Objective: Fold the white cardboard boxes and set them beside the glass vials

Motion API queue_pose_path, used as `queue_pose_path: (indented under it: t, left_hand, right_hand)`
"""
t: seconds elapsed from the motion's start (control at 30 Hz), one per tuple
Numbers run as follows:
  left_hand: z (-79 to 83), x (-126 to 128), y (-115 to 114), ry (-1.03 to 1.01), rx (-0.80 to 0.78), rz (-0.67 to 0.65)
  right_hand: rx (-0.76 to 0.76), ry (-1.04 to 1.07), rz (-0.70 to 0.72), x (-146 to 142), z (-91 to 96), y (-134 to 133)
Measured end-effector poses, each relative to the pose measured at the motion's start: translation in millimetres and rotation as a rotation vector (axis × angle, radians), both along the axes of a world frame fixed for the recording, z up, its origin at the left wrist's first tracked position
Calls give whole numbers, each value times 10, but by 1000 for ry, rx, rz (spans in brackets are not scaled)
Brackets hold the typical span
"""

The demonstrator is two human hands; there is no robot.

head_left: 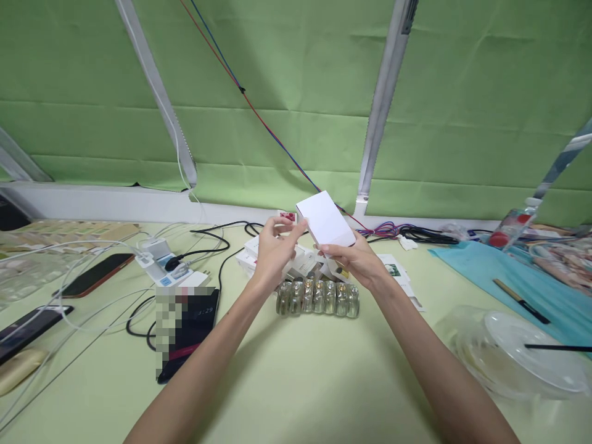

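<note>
While both hands hold it above the desk [296, 382], the white box [325, 218] sits tilted — the right hand [354, 262] grips its lower edge, fingers closed under it. The left hand [274, 250] pinches its left corner. Just below stands a row of small glass bottles [319, 297] — beside a dark phone [192, 330].

The dark phone [200, 327], down and left of the white box [325, 219], shows faint numbers that look like 2:29 on its screen. Print on the paper sheet [398, 275] right of the box is too small to read
</note>
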State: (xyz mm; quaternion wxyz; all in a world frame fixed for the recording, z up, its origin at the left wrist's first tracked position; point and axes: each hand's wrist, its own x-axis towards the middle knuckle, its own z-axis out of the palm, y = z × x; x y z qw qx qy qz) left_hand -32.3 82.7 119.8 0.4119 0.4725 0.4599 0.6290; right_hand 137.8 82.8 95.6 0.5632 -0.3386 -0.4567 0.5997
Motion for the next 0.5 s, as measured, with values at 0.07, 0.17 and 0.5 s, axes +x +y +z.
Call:
queue_pose_path:
  t: [0.07, 0.17, 0.5]
  left_hand:
    - [21, -54, 35, 27, 98, 34]
    - [25, -104, 67, 75, 162, 18]
    - [-2, -143, 108, 129, 174, 19]
  right_hand:
    - [2, -29, 14, 24, 5, -5]
    - [10, -83, 37, 49, 7, -13]
    - [59, -200, 69, 69, -37, 14]
